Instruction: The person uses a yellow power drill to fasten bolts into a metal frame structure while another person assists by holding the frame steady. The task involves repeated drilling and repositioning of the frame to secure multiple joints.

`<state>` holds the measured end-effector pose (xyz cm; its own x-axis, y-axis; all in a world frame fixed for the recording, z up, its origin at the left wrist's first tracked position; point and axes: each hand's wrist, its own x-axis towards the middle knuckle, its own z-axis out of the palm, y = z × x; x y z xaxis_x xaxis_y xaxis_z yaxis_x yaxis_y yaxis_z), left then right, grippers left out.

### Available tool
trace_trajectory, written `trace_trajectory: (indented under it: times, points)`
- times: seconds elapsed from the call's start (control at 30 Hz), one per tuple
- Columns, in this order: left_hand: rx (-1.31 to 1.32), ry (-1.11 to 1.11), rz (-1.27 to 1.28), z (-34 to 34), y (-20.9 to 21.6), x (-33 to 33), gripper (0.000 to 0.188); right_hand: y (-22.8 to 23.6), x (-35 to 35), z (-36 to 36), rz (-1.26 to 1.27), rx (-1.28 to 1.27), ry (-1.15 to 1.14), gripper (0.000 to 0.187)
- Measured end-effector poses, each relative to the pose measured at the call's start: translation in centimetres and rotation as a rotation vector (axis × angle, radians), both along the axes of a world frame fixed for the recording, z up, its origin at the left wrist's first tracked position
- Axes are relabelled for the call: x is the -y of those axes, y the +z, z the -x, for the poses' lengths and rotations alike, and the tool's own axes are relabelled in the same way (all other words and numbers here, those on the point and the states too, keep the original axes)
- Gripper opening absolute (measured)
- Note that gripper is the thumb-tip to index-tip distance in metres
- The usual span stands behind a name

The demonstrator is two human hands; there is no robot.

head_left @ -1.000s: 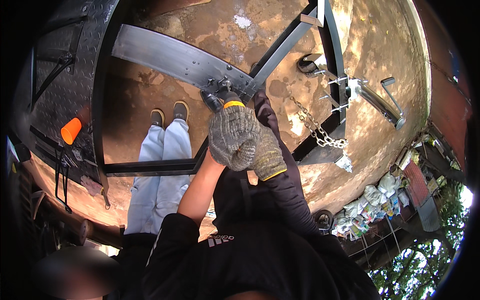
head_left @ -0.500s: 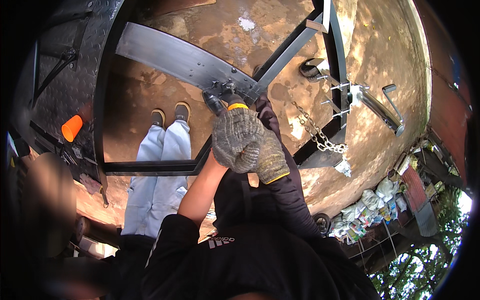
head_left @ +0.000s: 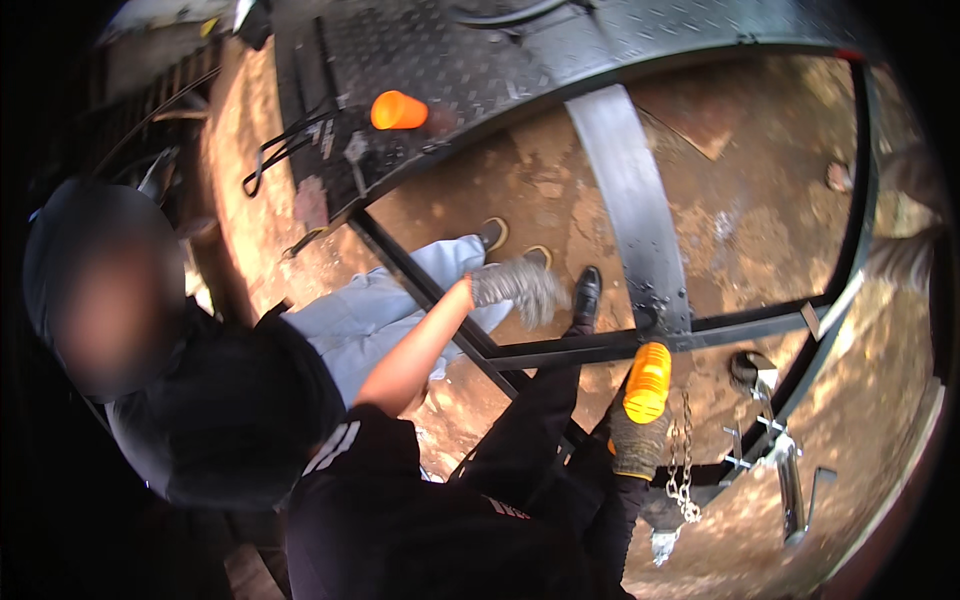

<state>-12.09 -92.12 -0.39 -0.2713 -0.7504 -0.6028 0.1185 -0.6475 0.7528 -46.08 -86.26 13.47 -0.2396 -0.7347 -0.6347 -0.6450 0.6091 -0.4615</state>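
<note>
My right hand, in a grey knit glove, is closed around the grip of a yellow-orange power tool. The tool's front end points at the near end of a flat grey metal plate, where several bolt heads stand; contact there cannot be made out. My left hand, gloved too, is off the tool, over the other person's light trousers and left of my shoe. Motion smears its fingers, and nothing shows in it. The plate joins a black steel frame.
An orange cup lies on the black tread-plate deck. A co-worker stands close at my left. A chain hangs beside my right hand, near a jack with a crank.
My view has turned left, bringing the co-worker into sight. My left hand has come away from the tool and moved left. My right hand still holds the tool.
</note>
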Motion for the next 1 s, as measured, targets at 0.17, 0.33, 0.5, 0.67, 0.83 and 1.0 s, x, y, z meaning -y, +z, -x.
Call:
trace_trajectory:
  times: [0.17, 0.33, 0.5, 0.67, 0.83, 1.0]
  points:
    - [0.365, 0.062, -0.092, -5.2, 6.4, 2.3, 0.028, 1.7, 2.5, -0.4, -0.064, 0.011, 0.073, 0.042]
    - [0.725, 0.013, 0.417, -7.0, 5.6, 3.7, 0.031, 1.4, 2.0, 0.5, -0.319, 0.16, -0.007, 0.047]
    - [0.698, -0.409, 0.494, 8.0, 8.4, 6.9, 0.029, -1.5, -0.1, 2.2, -0.166, -0.029, 0.057, 0.043]
    - [0.624, -0.319, 0.419, 14.6, 1.6, 3.1, 0.025, -2.4, -0.7, 1.8, -0.082, 0.077, 0.061, 0.059]
    - [0.436, 0.068, 0.248, 18.6, -0.6, -0.6, 0.024, -4.9, -2.7, 2.9, -0.042, -0.082, 0.105, 0.057]
    - [0.091, 0.235, 0.178, 21.7, -0.5, -3.1, 0.02, -2.9, -1.8, 1.6, 0.001, -0.035, 0.078, 0.059]
